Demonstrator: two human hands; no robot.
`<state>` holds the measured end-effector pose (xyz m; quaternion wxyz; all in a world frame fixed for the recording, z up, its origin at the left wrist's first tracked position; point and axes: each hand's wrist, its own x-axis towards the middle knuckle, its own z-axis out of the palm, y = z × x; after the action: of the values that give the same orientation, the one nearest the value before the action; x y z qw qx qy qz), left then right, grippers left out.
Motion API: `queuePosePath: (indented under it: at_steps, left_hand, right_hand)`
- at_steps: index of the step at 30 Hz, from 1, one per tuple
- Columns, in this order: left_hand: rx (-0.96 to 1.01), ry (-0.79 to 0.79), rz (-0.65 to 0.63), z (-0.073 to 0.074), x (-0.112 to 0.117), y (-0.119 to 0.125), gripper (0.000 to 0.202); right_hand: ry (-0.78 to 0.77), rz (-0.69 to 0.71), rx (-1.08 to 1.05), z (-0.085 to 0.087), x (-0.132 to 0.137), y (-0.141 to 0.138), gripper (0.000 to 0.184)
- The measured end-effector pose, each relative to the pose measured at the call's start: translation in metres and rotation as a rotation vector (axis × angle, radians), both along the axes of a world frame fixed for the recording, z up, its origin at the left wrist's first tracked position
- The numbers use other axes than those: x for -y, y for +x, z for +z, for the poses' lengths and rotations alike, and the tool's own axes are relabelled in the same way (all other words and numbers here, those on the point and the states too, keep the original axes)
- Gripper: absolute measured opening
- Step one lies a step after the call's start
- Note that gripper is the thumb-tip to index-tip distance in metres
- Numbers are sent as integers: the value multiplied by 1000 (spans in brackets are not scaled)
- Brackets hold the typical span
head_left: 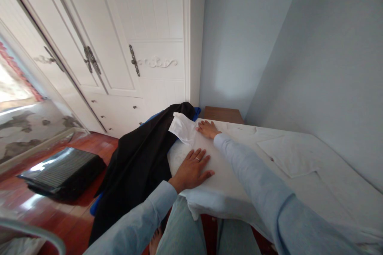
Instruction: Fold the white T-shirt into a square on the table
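A white cloth lies spread over a long padded surface that looks like an ironing board. My left hand rests flat on it near the board's narrower end, fingers spread, a ring on one finger. Farther back, my right hand lies palm down with its fingers stretched out. Just left of its fingertips, a white flap of cloth reaches past the board's end onto a black garment. Neither hand grips anything. On the right part of the board, a squarish white piece of cloth lies flat.
The black garment hangs at the left, with blue fabric under it. A white wardrobe stands behind, and a brown wooden piece sits by the wall. A dark, ribbed case-like object lies on the red wooden floor.
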<state>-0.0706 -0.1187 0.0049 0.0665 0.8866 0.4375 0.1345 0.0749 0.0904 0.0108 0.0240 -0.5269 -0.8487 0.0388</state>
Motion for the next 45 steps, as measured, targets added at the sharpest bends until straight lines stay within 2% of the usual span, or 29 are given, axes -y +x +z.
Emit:
queuePosePath:
  at_steps: [7,12,18,22,26,29,32,35,37,39,41,45]
  left_hand:
    - [21,-18,4,0,-1,-1,69]
    - [51,-2,4,-1,-2,-2,67]
    - [65,16,-6,-1,-2,-2,64]
    - [104,70,44,-5,1,-2,58]
    - [178,135,171,-6,2,-5,50]
    - [144,229,305,8,-5,-14,44]
    - [-3,303,414,42,-25,-27,50]
    - [-60,170,627,78,-58,-41,62]
    - [-56,21,755,95,-82,-49,57]
    - [-57,-68,817,104,-102,-54,50]
    - [-52,-91,851,105,-116,-55,45]
    - [-21,-35,858,104,-128,-54,37]
  right_hand:
    - [5,8,-11,5,5,-2,58]
    - [54,73,-40,7,36,4,61]
    - [102,233,-60,-14,87,48,61]
    - [92,187,-111,-28,96,80,62]
    - [88,156,-110,-34,99,89,60]
    - [121,153,-83,-37,102,86,59]
    - [154,171,-63,-36,104,84,56]
    - [154,193,-29,-26,99,79,49]
    - [123,176,-5,-14,93,71,47]
    - [119,146,-9,-1,85,59,51]
    - [165,149,-60,7,77,44,54]
    - [168,281,-150,3,71,20,40]
